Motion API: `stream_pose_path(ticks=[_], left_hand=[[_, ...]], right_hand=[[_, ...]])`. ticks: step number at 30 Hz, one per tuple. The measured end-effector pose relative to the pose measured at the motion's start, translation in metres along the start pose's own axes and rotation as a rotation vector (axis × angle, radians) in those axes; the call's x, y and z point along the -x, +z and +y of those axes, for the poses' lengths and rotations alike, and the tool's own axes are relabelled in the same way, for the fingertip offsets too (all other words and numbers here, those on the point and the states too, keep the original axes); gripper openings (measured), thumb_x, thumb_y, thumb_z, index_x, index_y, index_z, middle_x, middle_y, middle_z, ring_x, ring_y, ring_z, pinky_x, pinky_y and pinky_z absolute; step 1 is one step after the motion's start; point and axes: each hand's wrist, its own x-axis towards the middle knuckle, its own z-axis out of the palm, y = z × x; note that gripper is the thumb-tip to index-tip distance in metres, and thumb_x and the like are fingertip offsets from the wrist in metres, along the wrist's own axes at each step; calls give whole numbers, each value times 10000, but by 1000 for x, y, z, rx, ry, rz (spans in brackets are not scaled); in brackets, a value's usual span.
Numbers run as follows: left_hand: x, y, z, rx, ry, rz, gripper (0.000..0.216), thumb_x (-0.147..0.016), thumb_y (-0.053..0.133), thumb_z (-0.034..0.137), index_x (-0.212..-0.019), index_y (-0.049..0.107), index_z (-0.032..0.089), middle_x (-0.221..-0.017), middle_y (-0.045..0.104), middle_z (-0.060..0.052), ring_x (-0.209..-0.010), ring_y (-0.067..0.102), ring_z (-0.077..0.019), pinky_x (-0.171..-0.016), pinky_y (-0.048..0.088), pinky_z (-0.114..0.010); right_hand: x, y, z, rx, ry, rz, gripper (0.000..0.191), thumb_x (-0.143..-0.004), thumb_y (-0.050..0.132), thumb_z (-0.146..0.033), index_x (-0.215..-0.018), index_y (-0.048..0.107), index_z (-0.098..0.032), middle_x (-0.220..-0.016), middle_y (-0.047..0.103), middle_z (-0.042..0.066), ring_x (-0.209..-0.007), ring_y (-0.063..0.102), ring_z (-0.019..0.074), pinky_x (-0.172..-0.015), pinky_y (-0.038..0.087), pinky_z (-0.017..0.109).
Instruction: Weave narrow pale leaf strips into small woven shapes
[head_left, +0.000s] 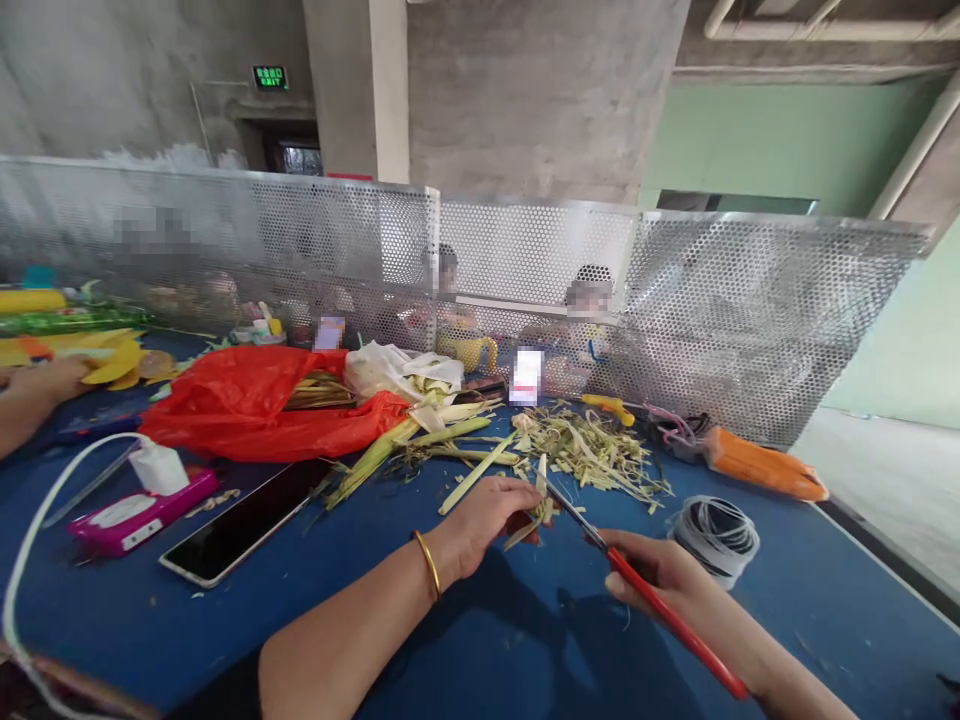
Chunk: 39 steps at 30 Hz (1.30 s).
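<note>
My left hand, with a gold bangle on its wrist, pinches a short pale green leaf strip above the blue table. My right hand is closed round red-handled scissors. Their blades reach up-left and meet the strip just right of my left fingers. A heap of cut leaf scraps lies right behind the hands. Long green stalks lie to the left of the heap.
A red plastic bag with leaves sits at the back left, with a smartphone, a pink box and a white cable nearby. A coil of cord and an orange object lie right. Another person's hand rests far left. A perforated metal screen backs the table.
</note>
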Motion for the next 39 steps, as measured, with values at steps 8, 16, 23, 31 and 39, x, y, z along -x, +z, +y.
stream_pose_path(ticks=[8,16,23,31,39], left_hand=[[-1,-3,-2,-21,-4,-35,188,-702,675,310,-748,752,144,-721,691,-67,-572,569,-135,-589,459,-253],[1,0,3,39,-67,22,187,-673,722,318,-706,734,135,-691,688,-65,-589,580,-132,-610,437,-241],[-4,-6,0,204,-95,69,299,-644,792,352,-830,730,126,-748,685,-45,-575,556,-79,-531,377,-188],[-4,-4,6,491,-32,213,128,-713,723,114,-836,688,125,-716,664,-31,-637,618,-95,-653,485,-199],[-6,-8,5,590,67,259,98,-742,714,157,-830,672,160,-784,678,-10,-665,612,-65,-605,456,-159]], right_hand=[[-3,0,6,80,31,-36,329,-793,634,-462,-948,703,-180,-671,504,-30,-609,369,115,-535,302,224],[-7,4,11,82,-4,5,347,-776,632,-502,-884,694,-177,-620,459,-36,-592,363,118,-531,319,229],[-4,4,7,-16,-64,126,618,-796,546,-612,-1215,581,-158,-645,418,-26,-571,351,121,-497,326,229],[3,4,4,-97,-29,35,673,-825,461,-668,-1254,531,-154,-667,366,-25,-576,330,121,-485,292,226],[3,5,-4,51,-75,-78,573,-771,578,-618,-1145,626,-186,-679,432,-15,-621,338,131,-530,318,228]])
